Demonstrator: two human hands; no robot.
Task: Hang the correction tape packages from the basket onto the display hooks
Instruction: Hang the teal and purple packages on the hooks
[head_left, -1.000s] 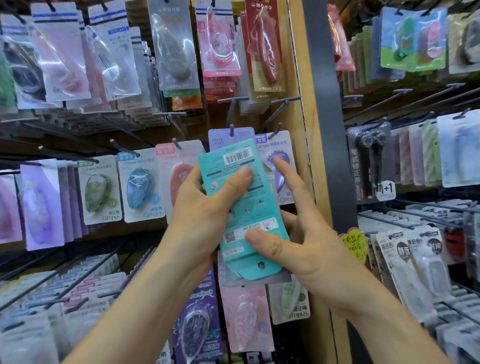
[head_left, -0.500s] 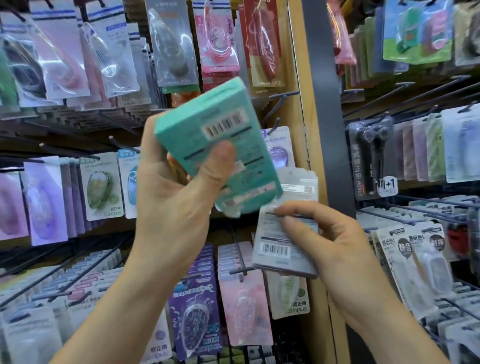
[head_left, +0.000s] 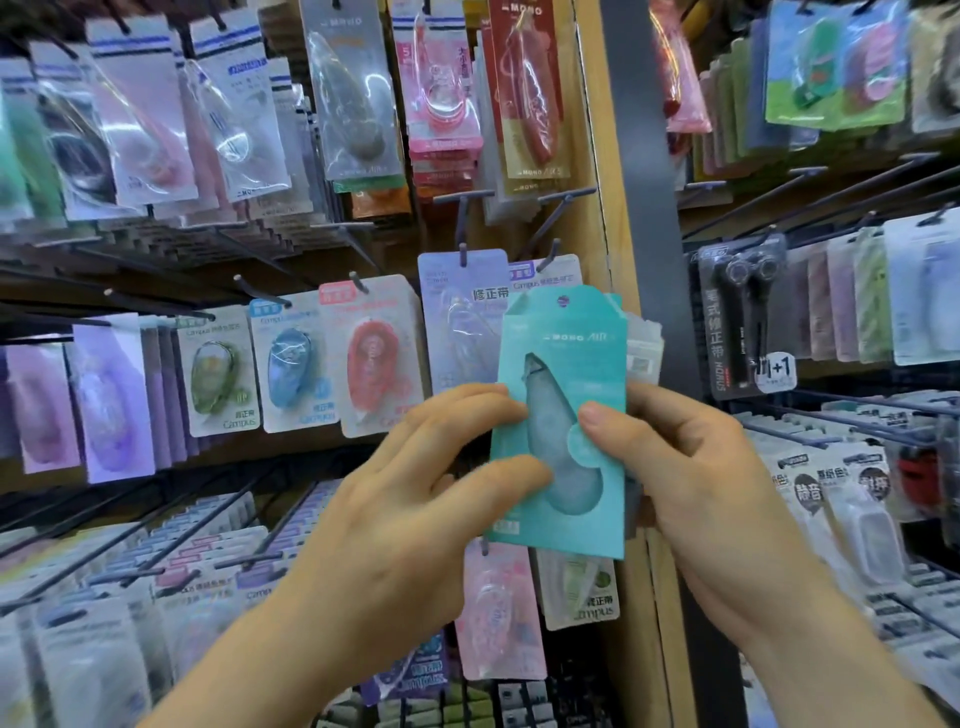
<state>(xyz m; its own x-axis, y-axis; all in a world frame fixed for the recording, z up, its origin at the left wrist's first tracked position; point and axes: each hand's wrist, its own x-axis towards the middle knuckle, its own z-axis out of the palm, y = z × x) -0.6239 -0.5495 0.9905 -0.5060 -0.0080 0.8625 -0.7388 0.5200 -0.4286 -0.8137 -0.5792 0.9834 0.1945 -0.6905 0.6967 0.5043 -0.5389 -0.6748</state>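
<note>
A teal correction tape package (head_left: 563, 415) is being held upright, with its front side facing out. Its left edge is being pinched by the left hand (head_left: 415, 499), with the thumb pressed on the front. Its right side is being clamped by the right hand (head_left: 696, 478), thumb in front, the other fingers hidden behind. Spare packages (head_left: 644, 343) are being kept at the back, on the right fingers' side. The little hole is being kept above all the fingers, likely so it can be slid onto a display hook (head_left: 555, 218) higher up.
</note>
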